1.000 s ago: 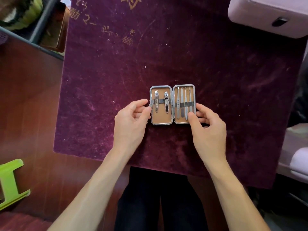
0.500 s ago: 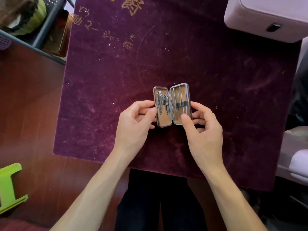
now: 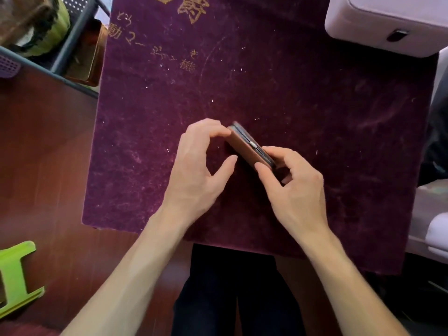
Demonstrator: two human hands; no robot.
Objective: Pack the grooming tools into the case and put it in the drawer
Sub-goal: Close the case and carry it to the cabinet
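Observation:
The brown grooming case point(image 3: 244, 147) is folded closed and stands on edge, tilted diagonally above the purple velvet cloth point(image 3: 315, 112). Its metal rim and small clasp face up and to the right. My left hand point(image 3: 201, 166) touches the case's upper left end with its fingertips, the thumb spread apart below. My right hand point(image 3: 293, 183) pinches the lower right end between thumb and fingers. The tools are hidden inside the closed case.
A pale drawer unit point(image 3: 388, 23) with a dark handle slot sits at the cloth's far right corner. A dark wire rack point(image 3: 63, 42) stands at the far left, a green plastic piece point(image 3: 17, 275) at the near left. White objects point(image 3: 436, 229) lie at the right edge.
The case went from lying open with the tools showing, to half folded, to fully closed. Both hands turned it diagonally and raised it on edge.

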